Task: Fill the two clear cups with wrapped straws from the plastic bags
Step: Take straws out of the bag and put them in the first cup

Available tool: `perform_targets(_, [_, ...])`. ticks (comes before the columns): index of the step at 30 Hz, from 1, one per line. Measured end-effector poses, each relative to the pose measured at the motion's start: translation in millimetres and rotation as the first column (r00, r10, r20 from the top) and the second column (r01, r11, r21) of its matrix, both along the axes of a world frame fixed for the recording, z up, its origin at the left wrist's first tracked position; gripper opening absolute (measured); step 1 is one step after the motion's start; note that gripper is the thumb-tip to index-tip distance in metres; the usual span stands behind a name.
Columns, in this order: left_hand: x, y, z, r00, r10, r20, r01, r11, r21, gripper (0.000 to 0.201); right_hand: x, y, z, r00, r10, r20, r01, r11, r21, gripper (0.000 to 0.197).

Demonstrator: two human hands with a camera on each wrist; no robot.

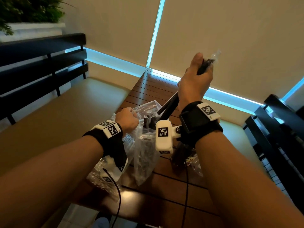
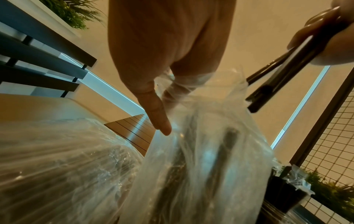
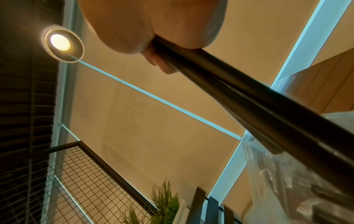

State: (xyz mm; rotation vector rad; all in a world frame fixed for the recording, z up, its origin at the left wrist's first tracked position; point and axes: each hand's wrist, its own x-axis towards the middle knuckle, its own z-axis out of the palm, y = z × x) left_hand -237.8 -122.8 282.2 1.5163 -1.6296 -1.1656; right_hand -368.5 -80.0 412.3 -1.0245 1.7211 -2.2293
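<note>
Our right hand is fisted mid-length round a bundle of black wrapped straws lifted above the table, while our left hand pinches the plastic bag mouth; they look light, stiff, film-slippery, so grip mid-length.

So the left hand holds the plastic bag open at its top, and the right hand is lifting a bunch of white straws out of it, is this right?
Not quite: the straws are black, not white, as the head view shows, and the right wrist view too. The rest holds: the left hand grips the top of the plastic bag, and the right hand holds the bunch raised above it.
</note>
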Motion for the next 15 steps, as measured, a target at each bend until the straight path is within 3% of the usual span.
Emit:
perform_targets(3, [-3.6,-0.5,-0.7,0.999,-0.028,-0.034,0.028,1.0,0.009,0.02,-0.8,8.7,-13.8,0.984,0.069,-0.162,-0.044,0.987,0.153,0.035])
perform_targets(6, [-5.9,1.3,-1.5,0.999,-0.026,-0.038,0.026,1.0,0.0,0.023,-2.4,9.8,-45.2,0.949,0.16,-0.272,-0.059,0.936,0.347,0.02])
perform_targets(11, [-6.4,3.3,-1.9,0.999,0.014,-0.047,-0.013,1.0,0.003,0.017,6.1,4.0,-78.7,0.827,0.419,-0.374,-0.066,0.734,0.676,0.011])
perform_targets(15, [-4.8,3.9,-0.8,0.997,0.039,-0.073,-0.038,0.999,0.021,0.012,14.5,5.6,-97.8,0.745,0.503,-0.439,0.005,0.653,0.757,0.011])
